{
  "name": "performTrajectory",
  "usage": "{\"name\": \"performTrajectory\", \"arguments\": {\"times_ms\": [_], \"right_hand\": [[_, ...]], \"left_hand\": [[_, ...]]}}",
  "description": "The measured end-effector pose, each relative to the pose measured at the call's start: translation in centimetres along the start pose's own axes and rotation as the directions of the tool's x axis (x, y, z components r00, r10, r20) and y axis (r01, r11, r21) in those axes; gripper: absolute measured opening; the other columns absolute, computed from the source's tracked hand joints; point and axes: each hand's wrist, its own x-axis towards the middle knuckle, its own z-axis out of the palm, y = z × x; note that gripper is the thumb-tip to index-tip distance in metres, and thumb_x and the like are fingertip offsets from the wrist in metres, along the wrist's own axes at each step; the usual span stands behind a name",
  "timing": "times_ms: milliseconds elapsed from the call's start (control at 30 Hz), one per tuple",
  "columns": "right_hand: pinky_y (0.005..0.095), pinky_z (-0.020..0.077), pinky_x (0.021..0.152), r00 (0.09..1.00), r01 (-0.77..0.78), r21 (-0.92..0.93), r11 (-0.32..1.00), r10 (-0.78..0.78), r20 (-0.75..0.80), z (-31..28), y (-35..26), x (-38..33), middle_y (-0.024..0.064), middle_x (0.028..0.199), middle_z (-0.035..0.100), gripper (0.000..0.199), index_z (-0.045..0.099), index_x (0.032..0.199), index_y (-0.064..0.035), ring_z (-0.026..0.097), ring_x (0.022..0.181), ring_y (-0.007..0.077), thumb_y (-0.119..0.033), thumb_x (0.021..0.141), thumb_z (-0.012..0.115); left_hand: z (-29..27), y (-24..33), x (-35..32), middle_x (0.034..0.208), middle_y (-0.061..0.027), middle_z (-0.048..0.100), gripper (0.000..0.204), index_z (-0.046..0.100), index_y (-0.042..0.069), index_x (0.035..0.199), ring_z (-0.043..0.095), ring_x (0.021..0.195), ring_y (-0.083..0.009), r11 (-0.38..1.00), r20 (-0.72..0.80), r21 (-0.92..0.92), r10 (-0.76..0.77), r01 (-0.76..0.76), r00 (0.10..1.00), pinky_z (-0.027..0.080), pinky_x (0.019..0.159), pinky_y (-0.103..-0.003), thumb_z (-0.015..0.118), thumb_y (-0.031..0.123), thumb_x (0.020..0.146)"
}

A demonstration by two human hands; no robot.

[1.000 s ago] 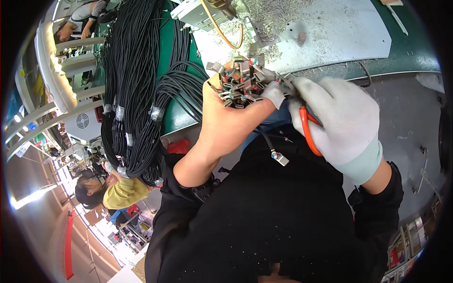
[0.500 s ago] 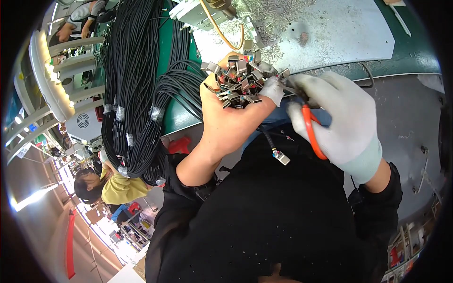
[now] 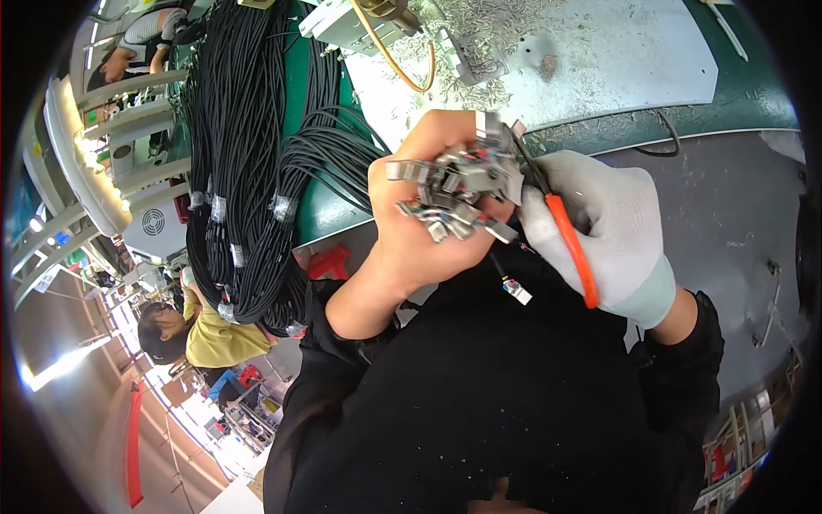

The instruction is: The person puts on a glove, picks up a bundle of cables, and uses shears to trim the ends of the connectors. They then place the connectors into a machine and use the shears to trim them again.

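Observation:
My bare left hand (image 3: 409, 214) is closed round a bundle of black cables whose metal USB-type connectors (image 3: 462, 184) fan out above the fist, slightly blurred. Bits of red and blue wire show between the connectors. In a white glove, my right hand (image 3: 604, 227) grips pliers with orange-red handles (image 3: 572, 248). Their dark, narrow jaws point up and left, right beside the bundle; the exact tip is hard to make out. One loose cable end with a metal connector (image 3: 516, 291) hangs below the bundle, in front of my dark clothing.
Thick bundles of black cables (image 3: 235, 111) lie along the left of the green table (image 3: 321, 201). A pale metal plate (image 3: 616, 60) strewn with small metal bits covers the table ahead, beside a machine with a yellow hose (image 3: 390, 51). Two people sit at the left.
The connector bundle has turned and tilted in my left hand. My right hand has shifted slightly left and down, and the pliers now stand more upright, their jaws higher against the bundle.

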Motion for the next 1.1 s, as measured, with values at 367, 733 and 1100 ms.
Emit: {"name": "performTrajectory", "arguments": {"times_ms": [367, 733, 1100], "right_hand": [[0.0268, 0.0415, 0.05, 0.979, 0.168, -0.089, 0.982, -0.177, -0.099, 0.9, 0.4, 0.3, 0.0091, 0.065, 0.057, 0.021, 0.063, 0.094, 0.0014, 0.052, 0.051, 0.0171, -0.011, 0.078, 0.067], [0.0302, 0.0421, 0.05, 0.96, 0.278, -0.317, 0.907, -0.272, 0.064, 0.2, 1.5, 0.5, 0.0104, 0.062, 0.052, 0.022, 0.062, 0.098, 0.0005, 0.052, 0.05, 0.0207, -0.009, 0.078, 0.066], [0.0236, 0.0409, 0.046, 0.961, -0.267, 0.239, 0.934, 0.277, -0.008, -1.2, 1.6, 4.6, 0.0018, 0.059, 0.054, 0.021, 0.06, 0.088, -0.0007, 0.05, 0.047, 0.0073, -0.021, 0.086, 0.062]], "left_hand": [[-0.8, 0.0, -0.2, 0.075, 0.0003, 0.061, 0.011, 0.062, -0.003, 0.087, 0.055, 0.066, -0.006, 0.641, 0.078, -0.514, -0.628, 0.571, 0.775, 0.046, 0.061, -0.021, 0.069, -0.001, 0.078], [-1.7, -1.7, -0.2, 0.065, 0.0009, 0.054, 0.006, 0.059, 0.0, 0.081, 0.046, 0.053, -0.0059, 0.521, 0.243, -0.588, -0.616, 0.619, 0.749, 0.036, 0.049, -0.022, 0.065, 0.001, 0.081], [-3.1, -7.5, 2.5, 0.067, -0.0004, 0.051, 0.008, 0.055, 0.004, 0.08, 0.045, 0.053, -0.01, 0.324, 0.162, -0.823, -0.654, 0.467, 0.739, 0.038, 0.051, -0.028, 0.061, 0.008, 0.084]]}}
